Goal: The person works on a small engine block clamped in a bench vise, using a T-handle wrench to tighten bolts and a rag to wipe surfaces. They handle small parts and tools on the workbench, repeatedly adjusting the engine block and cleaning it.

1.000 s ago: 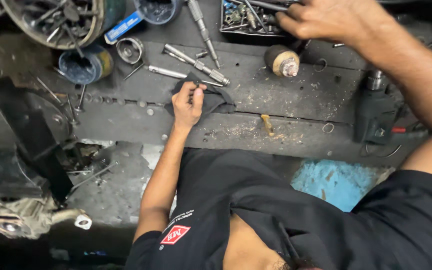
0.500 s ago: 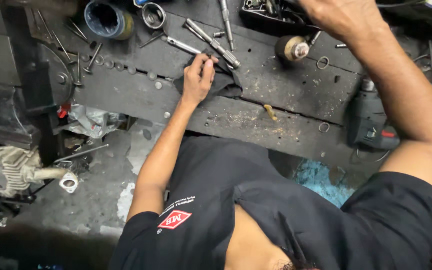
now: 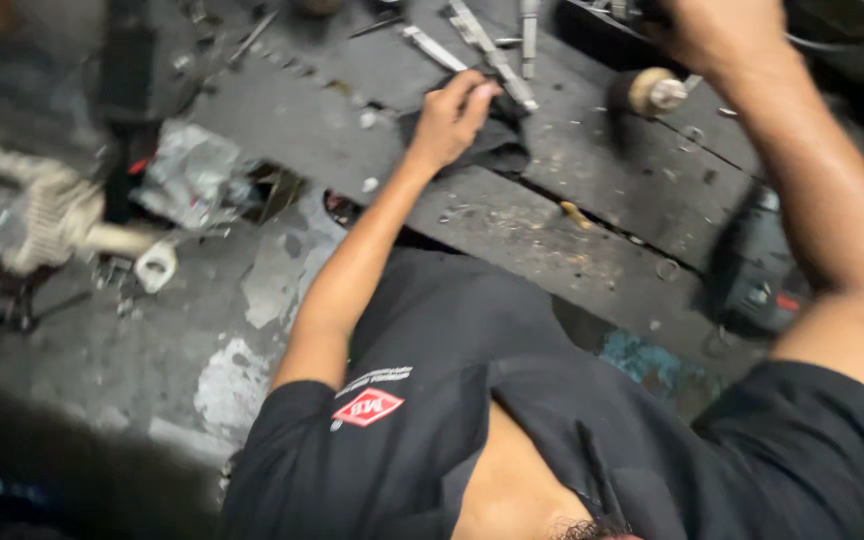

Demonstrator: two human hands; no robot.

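So we've got our left hand (image 3: pixel 449 122) planted on a dark rag (image 3: pixel 487 140) that sits on the grimy wooden counter (image 3: pixel 512 230), fingers curled down over its left part, thumb side up toward the tools. It looks more like pressing or bunching the cloth than a proper pinch, so we'd call that grip loosely closed on the rag, with most of the cloth sticking out to the right of the knuckles and a bit below them. Just beyond the fingertips there's a long metal wrench (image 3: pixel 487 55) lying at a slant, its near end right by the rag, and another steel tool (image 3: pixel 529 25) stands almost straight up-and-down in the frame next to it. Our right hand (image 3: pixel 717 35) is way up at the top edge, reaching over a dark tray (image 3: pixel 602 30) of parts; the picture is blurry there and the fingers run out of frame, so we can't tell how far that grip is open or if it's got anything. Just left of the right wrist lies a stubby round wheel-like piece with a tan face (image 3: pixel 647 92), well apart from the rag. Under the right forearm a dark power tool (image 3: pixel 752 275) rests on the counter. Off to the left, below the counter, there's a crumpled plastic bag (image 3: pixel 192 175) and some pale engine-looking machinery (image 3: pixel 42 215) on the stained floor (image 3: pixel 162 340).
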